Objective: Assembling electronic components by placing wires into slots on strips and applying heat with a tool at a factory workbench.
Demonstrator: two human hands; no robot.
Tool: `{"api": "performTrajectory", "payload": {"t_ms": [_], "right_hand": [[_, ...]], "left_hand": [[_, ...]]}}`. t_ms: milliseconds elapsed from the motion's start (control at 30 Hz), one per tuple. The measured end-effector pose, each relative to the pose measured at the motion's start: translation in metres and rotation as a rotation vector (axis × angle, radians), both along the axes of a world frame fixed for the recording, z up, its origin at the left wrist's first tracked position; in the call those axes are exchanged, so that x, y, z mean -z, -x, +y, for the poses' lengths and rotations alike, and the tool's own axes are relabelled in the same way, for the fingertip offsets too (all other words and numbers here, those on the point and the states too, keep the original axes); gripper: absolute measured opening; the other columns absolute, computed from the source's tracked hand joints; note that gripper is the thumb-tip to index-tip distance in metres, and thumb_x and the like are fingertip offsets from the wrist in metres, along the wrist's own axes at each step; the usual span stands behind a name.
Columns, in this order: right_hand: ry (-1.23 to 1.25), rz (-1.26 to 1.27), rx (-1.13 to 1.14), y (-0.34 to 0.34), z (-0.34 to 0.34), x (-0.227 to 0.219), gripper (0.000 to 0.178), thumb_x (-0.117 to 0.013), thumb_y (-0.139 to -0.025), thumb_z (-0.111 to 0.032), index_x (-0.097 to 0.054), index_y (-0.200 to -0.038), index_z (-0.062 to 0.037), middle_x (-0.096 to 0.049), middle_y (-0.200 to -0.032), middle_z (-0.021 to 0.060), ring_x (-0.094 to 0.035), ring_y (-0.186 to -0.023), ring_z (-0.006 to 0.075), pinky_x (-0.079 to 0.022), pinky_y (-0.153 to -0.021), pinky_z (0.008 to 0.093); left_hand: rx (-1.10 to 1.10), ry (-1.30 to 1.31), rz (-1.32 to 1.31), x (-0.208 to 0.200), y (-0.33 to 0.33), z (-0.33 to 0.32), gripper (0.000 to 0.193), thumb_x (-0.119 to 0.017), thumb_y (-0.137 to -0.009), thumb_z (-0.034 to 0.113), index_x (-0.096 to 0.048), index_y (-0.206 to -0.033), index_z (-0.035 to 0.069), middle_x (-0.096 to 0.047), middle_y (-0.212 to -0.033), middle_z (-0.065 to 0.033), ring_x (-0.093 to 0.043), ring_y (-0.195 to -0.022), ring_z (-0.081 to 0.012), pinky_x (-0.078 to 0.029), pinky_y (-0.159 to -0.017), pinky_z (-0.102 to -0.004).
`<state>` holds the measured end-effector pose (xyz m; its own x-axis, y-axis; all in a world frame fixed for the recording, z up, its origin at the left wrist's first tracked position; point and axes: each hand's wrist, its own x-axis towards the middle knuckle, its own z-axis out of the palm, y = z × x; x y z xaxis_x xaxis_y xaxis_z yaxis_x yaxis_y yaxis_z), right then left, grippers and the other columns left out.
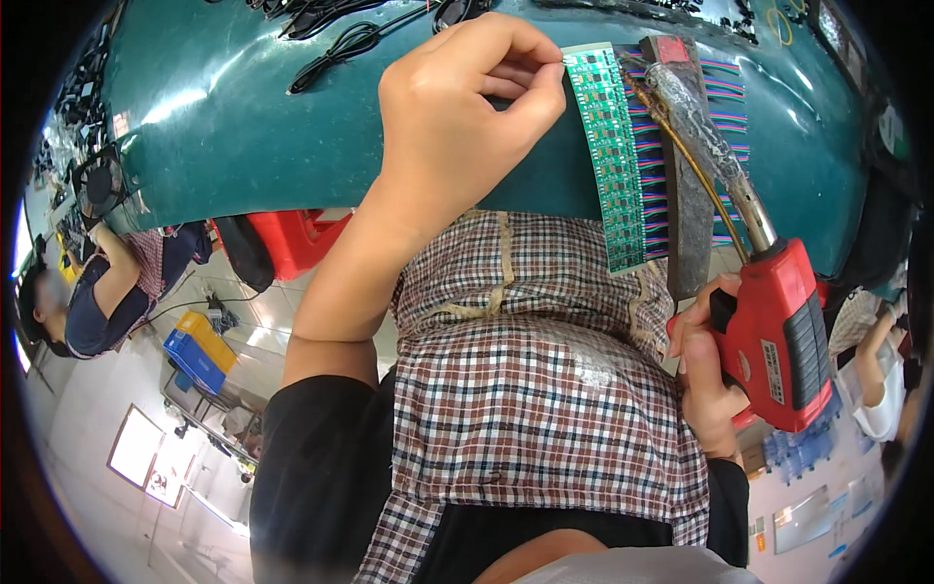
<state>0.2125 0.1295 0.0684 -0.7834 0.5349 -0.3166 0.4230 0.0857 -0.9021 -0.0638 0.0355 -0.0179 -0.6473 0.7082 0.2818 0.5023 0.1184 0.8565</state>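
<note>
A long green circuit board panel (611, 161) with rows of small dark parts lies across the table's near edge. At its far left corner my left hand (467, 107) is closed, thumb and forefinger pinching the panel's edge. My right hand (708, 375) is wrapped round the handle of a red and black soldering gun (778, 331). The gun's metal barrel and thin brass-coloured tube slant up toward the panel's far right side. Rows of thin coloured wires (725, 122) run from the panel's right edge beneath a dark, worn bar (689, 224).
The green table top (263, 146) carries black cables (341, 49) along its far side. A red stool (292, 243) stands beyond the near edge at left, with a blue and yellow box (201, 350) further off. Other people (112, 282) sit at both sides.
</note>
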Motion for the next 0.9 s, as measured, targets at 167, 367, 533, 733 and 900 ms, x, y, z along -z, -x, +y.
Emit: {"api": "performTrajectory", "payload": {"t_ms": [167, 367, 533, 733, 900], "right_hand": [[-0.191, -0.126, -0.096, 0.003, 0.004, 0.001, 0.037, -0.063, -0.095, -0.008, -0.051, -0.129, -0.0007, -0.053, -0.094, 0.0077, -0.047, -0.059, 0.0094, -0.042, -0.055, 0.0263], [-0.198, -0.094, -0.078, 0.001, -0.001, 0.0, 0.028, -0.064, -0.095, -0.007, -0.052, -0.12, -0.0006, -0.052, -0.094, 0.0078, -0.044, -0.055, 0.008, -0.041, -0.052, 0.026], [-0.152, -0.082, -0.071, 0.011, 0.001, -0.003, 0.021, -0.061, -0.095, -0.004, -0.052, -0.113, -0.0004, -0.051, -0.093, 0.0083, -0.045, -0.055, 0.0085, -0.04, -0.051, 0.0259], [-0.151, -0.073, -0.066, 0.015, 0.0, 0.0, 0.013, -0.058, -0.095, -0.003, -0.051, -0.105, -0.0003, -0.049, -0.088, 0.0088, -0.043, -0.053, 0.009, -0.039, -0.049, 0.0253], [-0.207, -0.102, -0.125, 0.012, 0.002, -0.001, 0.011, -0.059, -0.095, -0.004, -0.051, -0.101, 0.0002, -0.049, -0.085, 0.0089, -0.042, -0.051, 0.0087, -0.039, -0.049, 0.0252]], "left_hand": [[-0.007, 0.004, -0.011, 0.0, -0.003, 0.001, 0.01, -0.075, -0.079, -0.003, -0.07, -0.087, 0.0, -0.072, -0.081, -0.0047, -0.073, -0.073, -0.0117, -0.06, -0.067, -0.0228], [0.045, 0.011, -0.001, -0.007, -0.005, -0.001, 0.01, -0.075, -0.08, -0.005, -0.072, -0.089, -0.002, -0.073, -0.083, -0.0043, -0.073, -0.076, -0.0096, -0.06, -0.069, -0.0216], [0.052, 0.019, 0.001, -0.009, -0.003, -0.002, 0.01, -0.075, -0.079, -0.004, -0.072, -0.087, -0.001, -0.073, -0.082, -0.0042, -0.073, -0.075, -0.0102, -0.06, -0.068, -0.0221], [0.062, 0.027, -0.015, -0.007, 0.0, -0.003, 0.01, -0.075, -0.079, -0.004, -0.072, -0.088, -0.001, -0.073, -0.082, -0.0041, -0.073, -0.075, -0.0104, -0.06, -0.068, -0.0222], [0.063, 0.043, -0.015, -0.007, -0.003, -0.005, 0.011, -0.075, -0.079, -0.004, -0.072, -0.089, 0.0, -0.073, -0.081, -0.0043, -0.073, -0.074, -0.0103, -0.06, -0.067, -0.0219]]}}
